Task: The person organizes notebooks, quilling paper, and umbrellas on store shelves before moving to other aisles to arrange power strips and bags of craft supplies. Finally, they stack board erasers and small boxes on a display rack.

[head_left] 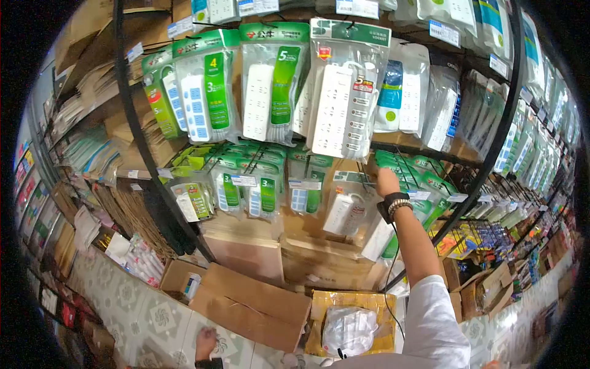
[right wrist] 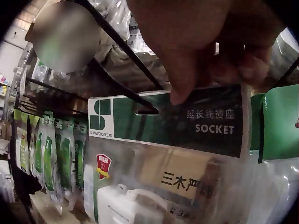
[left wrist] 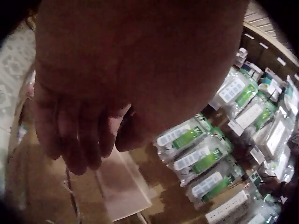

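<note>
My right hand (head_left: pixel 387 182) reaches up to the middle row of a black wire rack (head_left: pixel 136 126). Its thumb and fingers (right wrist: pixel 180 88) pinch the dark green header card of a bagged socket pack (right wrist: pixel 163 121) marked SOCKET, which hangs on a black hook (right wrist: pixel 140 105). In the head view that pack (head_left: pixel 345 209) shows a white power strip in clear plastic. A black watch (head_left: pixel 393 205) is on that wrist. My left hand (head_left: pixel 206 342) hangs low over the tiled floor, its fingers (left wrist: pixel 88 140) loose and holding nothing, above a cardboard sheet (left wrist: pixel 126 186).
Many green and white power strip packs (head_left: pixel 270 86) hang in rows. Flat cardboard boxes (head_left: pixel 252 304) and an open box with a plastic bag (head_left: pixel 350 329) lie on the tiled floor (head_left: pixel 132 313). Shelves of paper goods (head_left: pixel 92 92) stand at the left.
</note>
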`<state>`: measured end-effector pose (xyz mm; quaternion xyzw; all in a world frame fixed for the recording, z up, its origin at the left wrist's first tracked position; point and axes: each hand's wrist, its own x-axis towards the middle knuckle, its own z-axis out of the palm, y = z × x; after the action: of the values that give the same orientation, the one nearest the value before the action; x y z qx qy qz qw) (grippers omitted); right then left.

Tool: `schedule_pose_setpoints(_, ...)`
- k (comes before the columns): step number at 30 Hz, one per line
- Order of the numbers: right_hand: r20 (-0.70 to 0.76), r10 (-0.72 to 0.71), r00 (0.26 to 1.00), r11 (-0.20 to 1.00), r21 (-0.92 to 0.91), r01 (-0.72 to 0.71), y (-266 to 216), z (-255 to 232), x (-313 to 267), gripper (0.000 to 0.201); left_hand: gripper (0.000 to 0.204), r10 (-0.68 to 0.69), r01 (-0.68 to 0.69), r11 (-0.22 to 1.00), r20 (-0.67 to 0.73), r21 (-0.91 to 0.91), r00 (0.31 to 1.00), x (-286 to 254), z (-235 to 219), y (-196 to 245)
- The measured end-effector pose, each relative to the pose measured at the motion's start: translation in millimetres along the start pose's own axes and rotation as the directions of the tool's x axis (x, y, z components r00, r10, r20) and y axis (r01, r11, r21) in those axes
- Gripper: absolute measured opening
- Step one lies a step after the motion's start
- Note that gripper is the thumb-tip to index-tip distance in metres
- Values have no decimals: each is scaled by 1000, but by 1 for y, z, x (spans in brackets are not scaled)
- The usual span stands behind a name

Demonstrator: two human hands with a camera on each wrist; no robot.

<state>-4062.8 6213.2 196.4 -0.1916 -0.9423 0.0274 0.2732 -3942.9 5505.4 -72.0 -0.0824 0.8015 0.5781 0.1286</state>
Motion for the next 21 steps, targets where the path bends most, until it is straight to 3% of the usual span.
schedule_pose_setpoints(2, 19, 6, 1000, 1000, -12, -6, 7, 6, 3, 19, 16, 182, -194, 972, 97, 135, 978, 21, 22, 62)
schedule_pose_setpoints(3, 24, 13, 1000, 1000, -16, -12, 7, 5, 2, 19, 18, 400, -497, 754, 301, 429, 866, 35, 43, 106)
schedule_pose_setpoints(4, 21, -7, 1000, 1000, -19, 7, 3, -1, -1, 18, 20, 487, -727, 366, 547, 581, 681, 49, 60, 130)
schedule_pose_setpoints(5, 15, -26, 1000, 999, -20, 26, 2, -3, -1, 17, 24, 546, -610, 792, 428, 15, 720, 111, 83, 64)
schedule_pose_setpoints(6, 6, -20, 1000, 1000, -15, 20, 7, 0, -1, 17, 25, 329, -410, 907, 448, 94, 832, 73, 114, 163)
schedule_pose_setpoints(7, -26, -38, 999, 999, -14, 38, 11, 2, -4, 15, 29, 231, -363, 918, 531, 157, 815, 94, 163, 192)
schedule_pose_setpoints(8, -75, -67, 995, 998, -2, 67, 7, 6, 2, 13, 34, 419, -375, 907, 476, -190, 773, 99, 196, 198)
schedule_pose_setpoints(9, -57, -64, 996, 997, 33, 66, -3, 1, 4, 14, 37, 503, -646, 763, 613, 17, 610, 131, 249, 224)
schedule_pose_setpoints(10, -29, -51, 998, 997, 50, 53, -3, -7, 0, 15, 46, 667, -769, 638, 532, -44, 522, 144, 281, 232)
schedule_pose_setpoints(12, -44, -7, 999, 996, 86, 11, -3, -13, -3, 14, 57, 535, -671, 740, 571, 39, 623, 124, 326, 311)
schedule_pose_setpoints(14, -43, 23, 999, 991, 131, -17, -17, -37, -5, 15, 69, 581, -699, 713, 514, 53, 631, 154, 382, 332)
schedule_pose_setpoints(16, -57, -21, 998, 992, 127, 28, -14, -35, 1, 13, 72, 612, -650, 753, 479, -106, 630, 169, 422, 351)
schedule_pose_setpoints(17, -55, -15, 998, 990, 139, 23, -11, -30, 3, 13, 74, 592, -650, 758, 485, -61, 644, 149, 417, 379)
schedule_pose_setpoints(21, -27, 11, 1000, 992, 125, -7, -8, -20, 13, 11, 63, 601, -619, 779, 398, -98, 693, 199, 468, 370)
